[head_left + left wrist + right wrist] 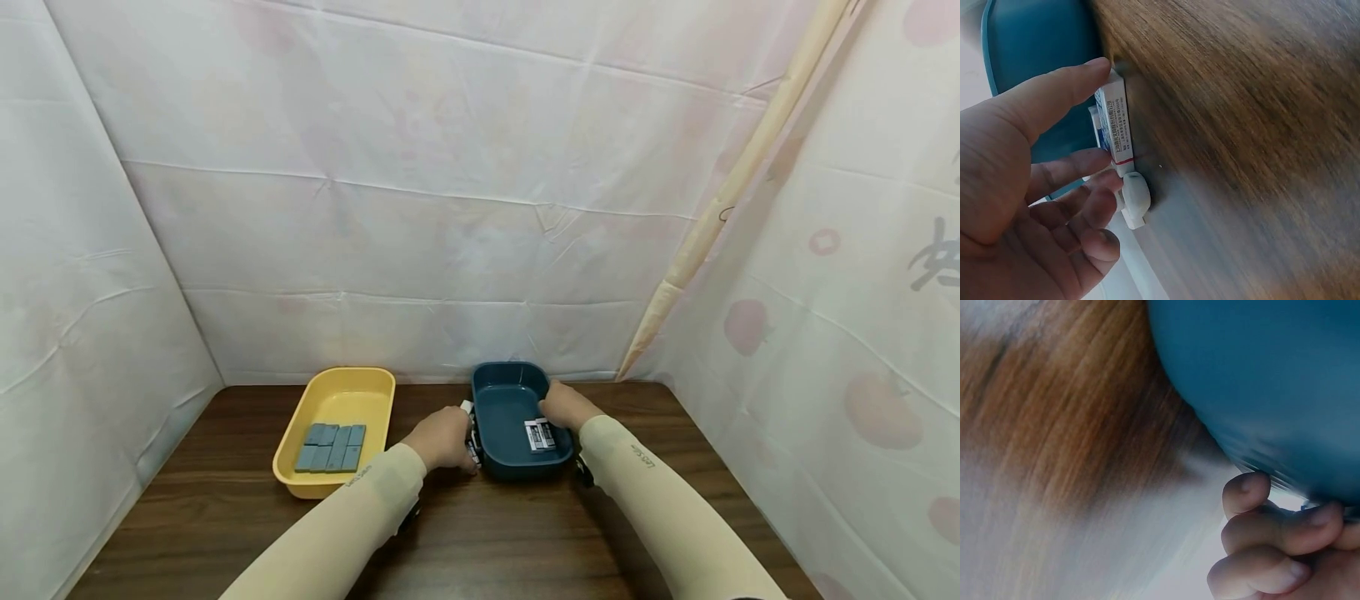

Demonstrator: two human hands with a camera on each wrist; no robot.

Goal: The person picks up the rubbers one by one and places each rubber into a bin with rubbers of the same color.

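My left hand (447, 439) is at the left outer side of a dark blue tray (484, 408). In the left wrist view, its thumb and a fingertip pinch a small white printed carton (1117, 122); the other fingers curl loosely. A small white rounded object (1137, 195) lies by the carton's end. My right hand (568, 406) reaches over the tray's right rim, its fingers curled in the right wrist view. A dark bit shows by these fingertips; I cannot tell whether they hold it. Small black-and-white labelled boxes (539, 434) lie inside the blue tray, near the right hand.
A yellow tray (345, 407) stands on the left with several flat grey-blue blocks (330, 447) in rows. Both trays are on a dark wooden table (487, 533). White printed cloth (450, 250) hangs behind and at both sides, with a wrapped pole (705, 242) at the back right.
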